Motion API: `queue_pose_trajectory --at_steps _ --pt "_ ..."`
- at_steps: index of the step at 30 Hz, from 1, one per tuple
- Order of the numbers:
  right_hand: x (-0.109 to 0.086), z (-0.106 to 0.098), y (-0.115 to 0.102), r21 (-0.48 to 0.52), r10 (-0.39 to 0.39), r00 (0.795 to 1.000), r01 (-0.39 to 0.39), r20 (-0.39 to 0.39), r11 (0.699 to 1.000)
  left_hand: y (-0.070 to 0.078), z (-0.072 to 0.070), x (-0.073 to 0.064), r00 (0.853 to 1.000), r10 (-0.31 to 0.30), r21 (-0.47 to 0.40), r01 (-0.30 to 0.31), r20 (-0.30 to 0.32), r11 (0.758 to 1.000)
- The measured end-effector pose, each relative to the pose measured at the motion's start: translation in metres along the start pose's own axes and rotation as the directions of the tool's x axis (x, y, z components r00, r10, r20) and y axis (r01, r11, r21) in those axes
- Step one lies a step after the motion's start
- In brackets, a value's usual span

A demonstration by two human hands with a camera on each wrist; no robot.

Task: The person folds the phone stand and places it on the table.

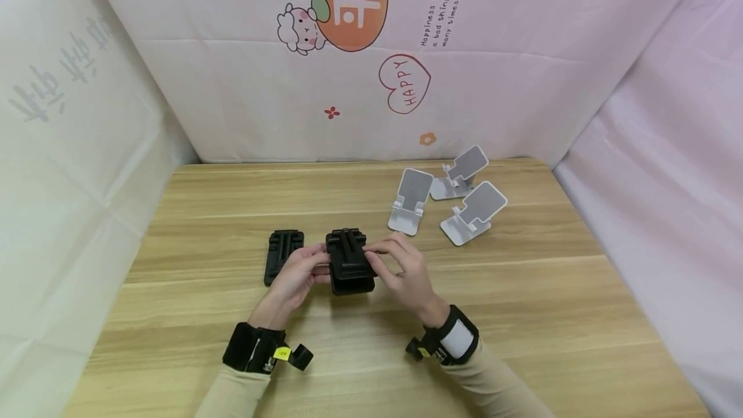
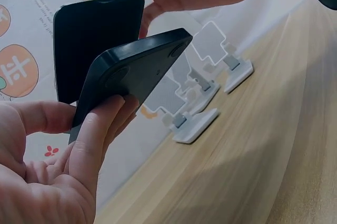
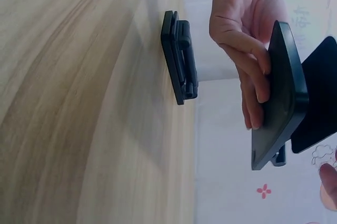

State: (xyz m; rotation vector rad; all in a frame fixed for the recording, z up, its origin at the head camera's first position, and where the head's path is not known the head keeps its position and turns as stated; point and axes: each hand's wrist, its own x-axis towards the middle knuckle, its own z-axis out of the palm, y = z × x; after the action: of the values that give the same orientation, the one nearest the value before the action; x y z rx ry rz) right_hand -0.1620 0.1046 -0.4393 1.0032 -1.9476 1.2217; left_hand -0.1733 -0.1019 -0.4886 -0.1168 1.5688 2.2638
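Observation:
A black folding phone stand (image 1: 351, 259) is held above the table, its plate tilted partly open from its base. My left hand (image 1: 297, 278) grips the base, thumb on top and fingers underneath, as the left wrist view shows. At the stand's right edge, the thumb and fingers of my right hand (image 1: 404, 274) pinch the upper plate (image 2: 97, 45). A second black phone stand (image 1: 280, 251) lies folded flat on the table, just left of my left hand.
Beyond my right hand stand three unfolded white phone stands with grey pads: one on the left (image 1: 413, 193), one at the back (image 1: 461, 171) and one in front (image 1: 475, 213). The wood-grain table (image 1: 522, 328) meets a printed white cloth (image 1: 261, 115) behind.

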Motion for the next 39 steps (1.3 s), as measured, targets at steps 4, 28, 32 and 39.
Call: queue_pose_trajectory --at_steps 4,28,32,39 --pt "-0.009 0.001 0.014 -0.007 0.089 0.996 -0.089 0.007 0.996 -0.001 0.0 0.0 1.0 0.003 0.008 -0.003 0.021 1.0" --pt "-0.006 -0.004 0.01 0.103 0.542 0.816 -0.568 0.201 0.817 0.0 0.002 -0.003 0.999 0.011 0.014 -0.011 0.038 1.0" --pt "-0.008 -0.004 0.012 0.109 0.605 0.76 -0.639 0.236 0.761 0.0 0.002 -0.003 0.999 0.018 0.013 -0.019 0.043 1.0" --pt "-0.028 0.005 0.039 0.094 0.701 0.649 -0.75 0.294 0.655 -0.001 0.002 -0.002 0.999 0.029 0.023 -0.03 0.045 0.999"
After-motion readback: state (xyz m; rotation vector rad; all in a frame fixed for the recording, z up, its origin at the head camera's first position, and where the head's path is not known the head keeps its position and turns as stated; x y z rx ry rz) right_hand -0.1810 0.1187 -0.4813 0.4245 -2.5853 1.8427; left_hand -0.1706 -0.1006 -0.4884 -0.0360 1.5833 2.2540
